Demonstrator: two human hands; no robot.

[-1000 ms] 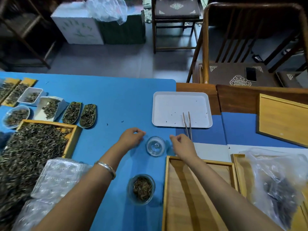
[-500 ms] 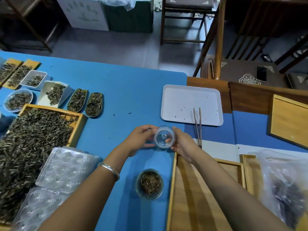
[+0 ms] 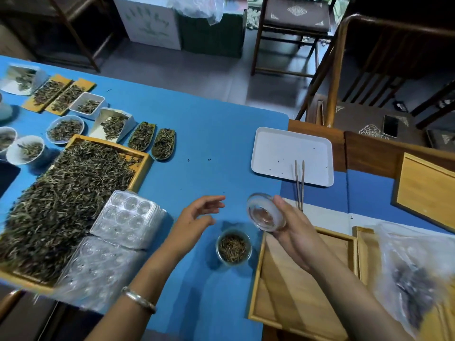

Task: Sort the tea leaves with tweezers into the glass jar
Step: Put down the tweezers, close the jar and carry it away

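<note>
Half a second ago both hands cupped the small glass jar low over the bench; now the right hand point(image 3: 293, 232) alone has it, lifted and tipped so its mouth faces the camera, while the left hand point(image 3: 197, 217) has let go and hovers beside it with fingers loosely spread, holding nothing.

The blue bench point(image 3: 209, 134) carries a big wooden tray of loose tea leaves point(image 3: 64, 200) on the left and a white tray point(image 3: 293, 156) farther back on the right. The glass jar point(image 3: 266, 212) looks empty, held by the right fingers curled round its wall. Just below it stands a second jar of tea point(image 3: 233, 247). The tweezers point(image 3: 300, 183) lie untouched, tips on the white tray.

The step seems to be readying the jar. Next, it needs setting upright and the tweezers taking up.
</note>
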